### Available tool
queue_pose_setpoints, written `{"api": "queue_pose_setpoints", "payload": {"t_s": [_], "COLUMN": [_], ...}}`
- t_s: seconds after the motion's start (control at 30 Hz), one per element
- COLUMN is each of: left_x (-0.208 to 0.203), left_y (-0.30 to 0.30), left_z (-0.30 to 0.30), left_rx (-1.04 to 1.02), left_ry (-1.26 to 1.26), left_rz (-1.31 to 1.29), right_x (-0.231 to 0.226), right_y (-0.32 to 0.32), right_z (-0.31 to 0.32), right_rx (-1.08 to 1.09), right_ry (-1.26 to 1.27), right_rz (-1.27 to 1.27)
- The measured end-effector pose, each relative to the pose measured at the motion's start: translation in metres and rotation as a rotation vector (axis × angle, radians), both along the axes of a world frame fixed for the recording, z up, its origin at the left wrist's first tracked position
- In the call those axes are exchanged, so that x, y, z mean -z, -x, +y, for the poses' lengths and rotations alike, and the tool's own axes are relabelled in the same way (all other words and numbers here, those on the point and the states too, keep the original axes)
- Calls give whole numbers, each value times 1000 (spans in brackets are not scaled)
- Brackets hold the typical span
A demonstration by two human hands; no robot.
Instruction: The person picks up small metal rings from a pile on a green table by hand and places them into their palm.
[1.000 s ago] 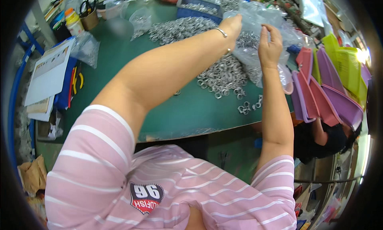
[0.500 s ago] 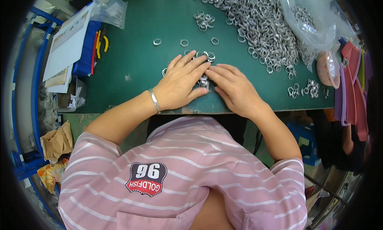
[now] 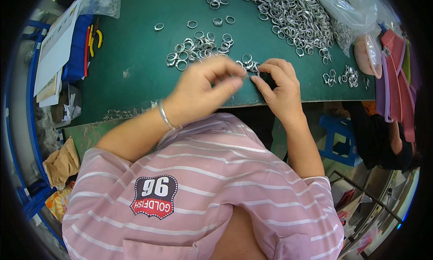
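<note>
While left hand curls, right hand arches beside rings; cannot tell if either pinches any.

On my feed, the flat dark-green tabletop has pale worn flecks at its front edge, and the small round metal rings on it read silver-grey. I see a dusty-pink fabric shirt with white stripes; its shield-shaped patch is black and red, white-dotted around the rim. The thin metal bracelet shines silver; the plastic stool is bright blue.
</note>
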State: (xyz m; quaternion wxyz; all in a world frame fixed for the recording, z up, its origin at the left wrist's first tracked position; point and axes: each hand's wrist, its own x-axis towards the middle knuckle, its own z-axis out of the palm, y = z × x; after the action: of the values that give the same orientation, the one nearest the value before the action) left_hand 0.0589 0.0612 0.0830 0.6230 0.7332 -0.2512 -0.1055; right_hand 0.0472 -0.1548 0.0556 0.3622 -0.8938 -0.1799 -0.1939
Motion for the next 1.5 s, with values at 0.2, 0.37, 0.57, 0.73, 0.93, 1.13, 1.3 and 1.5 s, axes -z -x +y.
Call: {"api": "queue_pose_setpoints", "payload": {"t_s": [0.2,0.37,0.57,0.73,0.93,1.13,1.3,1.5], "left_x": [51,104,103,109,111,111,91,105], "left_y": [51,48,49,48,50,52,53,61], "left_z": [-26,-32,-31,-32,-31,-33,-34,-25], "left_rx": [512,209,141,141,183,263,253,329], "left_ry": [91,711,799,794,836,1005,1068,1248], "left_rz": [1088,1673,1708,1706,1682,1691,1690,1695], "right_x": [4,0,6,1,8,-4,2,-6], "right_y": [3,-2,-6,-8,-15,-13,7,30], "right_z": [-7,7,10,15,12,19,21,36], "right_rx": [32,-49,-17,-3,-128,-202,-285,-559], "right_ry": [-40,28,30,18,26,34,1,-108], "right_rz": [128,-11,-4,-13,34,82,129,175]}}
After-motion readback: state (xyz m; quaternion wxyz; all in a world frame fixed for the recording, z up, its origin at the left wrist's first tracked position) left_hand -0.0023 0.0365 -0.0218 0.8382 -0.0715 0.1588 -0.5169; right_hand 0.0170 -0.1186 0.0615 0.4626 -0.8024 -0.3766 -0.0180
